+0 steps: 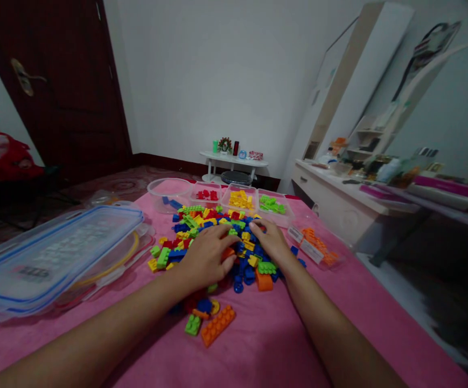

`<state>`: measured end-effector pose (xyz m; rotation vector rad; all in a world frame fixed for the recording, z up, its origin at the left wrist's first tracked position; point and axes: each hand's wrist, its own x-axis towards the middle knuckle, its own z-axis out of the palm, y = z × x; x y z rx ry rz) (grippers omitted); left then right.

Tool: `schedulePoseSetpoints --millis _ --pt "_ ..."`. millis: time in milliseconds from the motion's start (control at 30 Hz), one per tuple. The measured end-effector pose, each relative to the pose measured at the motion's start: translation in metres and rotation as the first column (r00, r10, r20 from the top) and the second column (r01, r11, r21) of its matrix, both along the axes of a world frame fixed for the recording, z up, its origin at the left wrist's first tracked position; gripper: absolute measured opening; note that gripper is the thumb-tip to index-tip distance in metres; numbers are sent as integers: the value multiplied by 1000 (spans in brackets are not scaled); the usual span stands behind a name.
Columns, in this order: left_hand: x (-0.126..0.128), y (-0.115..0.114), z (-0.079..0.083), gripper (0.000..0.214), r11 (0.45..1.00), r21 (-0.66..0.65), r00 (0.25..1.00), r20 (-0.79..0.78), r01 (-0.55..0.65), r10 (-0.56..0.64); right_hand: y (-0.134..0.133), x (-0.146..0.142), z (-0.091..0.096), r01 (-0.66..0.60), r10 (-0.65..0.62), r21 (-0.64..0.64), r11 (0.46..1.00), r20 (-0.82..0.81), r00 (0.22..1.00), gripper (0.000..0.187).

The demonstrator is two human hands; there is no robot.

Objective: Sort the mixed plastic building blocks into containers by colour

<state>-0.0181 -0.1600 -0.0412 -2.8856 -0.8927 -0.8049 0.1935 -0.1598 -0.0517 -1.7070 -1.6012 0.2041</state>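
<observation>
A heap of mixed toy building bricks (181,253) in blue, yellow, green, red and orange lies on a pink cloth. My left hand (205,256) reaches over the heap's middle, fingers curled, with an orange brick (228,253) between its thumb and fingers. At the heap's right side is my right hand (273,242), its thumb and forefinger apart among blue bricks; its other fingers are partly hidden. Close to me lie a long orange brick (218,325) and a small green brick (193,325).
Behind the heap stand clear containers with red bricks (207,195), yellow bricks (241,199) and green bricks (272,205), plus a round tub (169,186) with blue ones. A box of orange bricks (318,247) sits right. Stacked lids (64,253) lie left.
</observation>
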Motion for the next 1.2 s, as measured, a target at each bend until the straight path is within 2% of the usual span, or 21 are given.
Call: schedulePoseSetpoints --millis 67,133,200,267,367,433,533,600,633,767,867,933,1000,1067,1200 --pt "-4 12 -4 41 998 9 998 23 -61 61 -3 -15 5 -67 68 48 997 -24 997 35" --pt "-8 24 -8 43 994 -8 994 7 -105 105 -6 -26 12 -156 157 33 987 -35 987 34" --pt "-12 31 -9 46 992 -43 992 -16 -122 121 -9 -29 21 -260 260 3 966 -51 964 32" --pt "-14 34 -9 47 991 -66 993 -29 -114 112 -12 -22 32 -311 310 -27 950 -49 950 29" --pt "-15 31 -8 47 992 -64 993 -35 -112 110 -20 -2 50 -267 275 -117 957 65 959 20" --pt "-14 29 -8 47 990 -52 991 -34 -129 127 -27 11 60 -202 257 -270 941 186 948 11" --pt "-12 28 -9 46 989 -43 990 -27 -138 137 -39 18 67 -90 282 -534 841 290 915 20" --pt "-11 26 -10 45 990 -48 991 -20 -135 134 -43 14 65 -44 315 -621 783 333 889 27" --pt "-11 24 -11 45 990 -48 991 -10 -136 136 -44 10 63 -34 334 -634 772 359 871 27" --pt "-7 13 -13 44 993 -16 989 88 -115 116 -44 -2 60 -6 372 -628 778 453 810 21" --pt "0 12 -6 39 996 -40 974 208 -82 88 -46 -3 66 37 342 -625 779 474 812 17" --pt "6 21 2 36 993 -78 960 260 -86 103 -48 -1 71 51 310 -601 798 481 820 15" --pt "14 35 10 36 987 -108 966 219 -116 138 -48 2 74 38 277 -558 829 469 839 13" --pt "22 50 15 45 977 -138 979 99 -164 178 -46 5 74 17 243 -506 863 443 863 13" --pt "33 66 15 51 947 -203 968 -88 -250 236 -37 9 68 -27 179 -346 938 414 892 22"
